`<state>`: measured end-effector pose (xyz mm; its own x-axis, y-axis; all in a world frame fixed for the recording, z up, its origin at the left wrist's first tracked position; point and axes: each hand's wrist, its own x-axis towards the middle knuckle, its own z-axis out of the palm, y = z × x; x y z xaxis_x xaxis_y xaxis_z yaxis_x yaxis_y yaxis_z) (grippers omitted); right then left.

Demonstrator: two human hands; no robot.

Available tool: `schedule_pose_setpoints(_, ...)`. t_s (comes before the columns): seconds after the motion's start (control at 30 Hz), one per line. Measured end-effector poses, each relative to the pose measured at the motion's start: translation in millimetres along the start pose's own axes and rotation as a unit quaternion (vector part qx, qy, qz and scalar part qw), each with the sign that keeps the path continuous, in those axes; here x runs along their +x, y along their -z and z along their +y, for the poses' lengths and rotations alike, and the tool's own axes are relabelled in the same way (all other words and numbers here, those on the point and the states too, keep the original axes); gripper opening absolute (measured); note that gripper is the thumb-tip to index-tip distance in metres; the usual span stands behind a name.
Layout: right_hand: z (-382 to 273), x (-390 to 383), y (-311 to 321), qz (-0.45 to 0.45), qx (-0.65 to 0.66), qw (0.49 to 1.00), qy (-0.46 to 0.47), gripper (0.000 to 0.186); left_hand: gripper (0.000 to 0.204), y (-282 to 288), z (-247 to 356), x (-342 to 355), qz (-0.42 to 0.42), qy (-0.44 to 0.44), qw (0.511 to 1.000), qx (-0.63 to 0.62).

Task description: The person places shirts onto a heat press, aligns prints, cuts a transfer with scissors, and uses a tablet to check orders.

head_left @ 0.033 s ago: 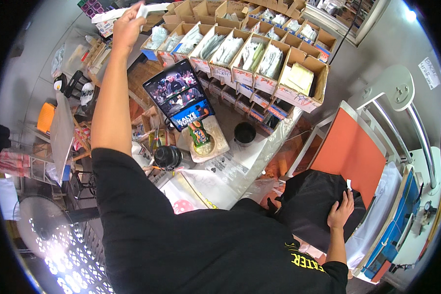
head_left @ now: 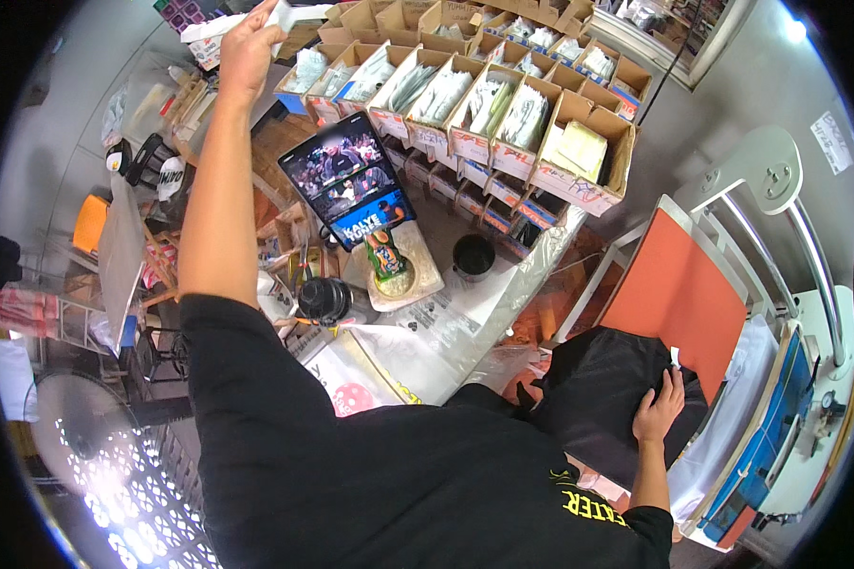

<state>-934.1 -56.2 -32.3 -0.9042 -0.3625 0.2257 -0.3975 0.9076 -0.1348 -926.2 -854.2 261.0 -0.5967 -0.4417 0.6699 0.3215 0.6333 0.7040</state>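
Observation:
My left hand (head_left: 245, 62) is stretched far forward at the upper left, its fingers closed on a white paper-like piece (head_left: 280, 17). Part of that piece is hidden by the fingers. On the right, my right hand (head_left: 659, 410) lies flat with fingers extended on a black cloth garment (head_left: 593, 379). A small white tag (head_left: 675, 357) shows at the garment's edge, just beyond my fingertips. The garment drapes over the near part of an orange-red pad (head_left: 678, 284) on a heat press (head_left: 769, 180).
Cardboard bins (head_left: 489, 114) filled with packets line the table's far side. Nearer are a tablet (head_left: 342, 175) showing video, a green snack packet (head_left: 386, 258), a black cup (head_left: 473, 256) and a black-lidded jar (head_left: 324, 301). A fan (head_left: 85, 427) stands at lower left.
My left hand and the white piece have shifted very slightly to the right. My right hand stays in the same place on the black garment.

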Motion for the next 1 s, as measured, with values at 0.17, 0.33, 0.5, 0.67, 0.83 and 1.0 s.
schedule_pose_setpoints(0.17, 0, -3, 21, 0.022, 0.075, 0.997, -0.030, 0.053, 0.022, -154, 107, -157, -0.239, 0.004, 0.883, -0.405)
schedule_pose_setpoints(0.33, -23, -2, 78, 0.082, 0.178, 0.980, -0.030, 0.032, 0.037, -296, 170, -353, -0.356, 0.177, 0.837, -0.376)
schedule_pose_setpoints(0.5, -7, -60, 81, -0.207, 0.611, 0.734, -0.213, 0.023, 0.031, -382, 240, -505, -0.417, 0.398, 0.704, -0.414)
schedule_pose_setpoints(0.67, 29, -87, 77, -0.181, 0.511, 0.816, -0.200, 0.017, 0.029, -410, 274, -541, -0.457, 0.446, 0.683, -0.355)
schedule_pose_setpoints(0.83, 69, -32, 60, -0.133, 0.443, 0.856, -0.230, 0.025, 0.012, -441, 262, -501, -0.386, 0.140, 0.907, -0.093)
schedule_pose_setpoints(1.0, 58, 30, 46, -0.069, 0.317, 0.911, -0.256, 0.032, 0.011, -480, 230, -467, -0.325, -0.060, 0.943, 0.026)
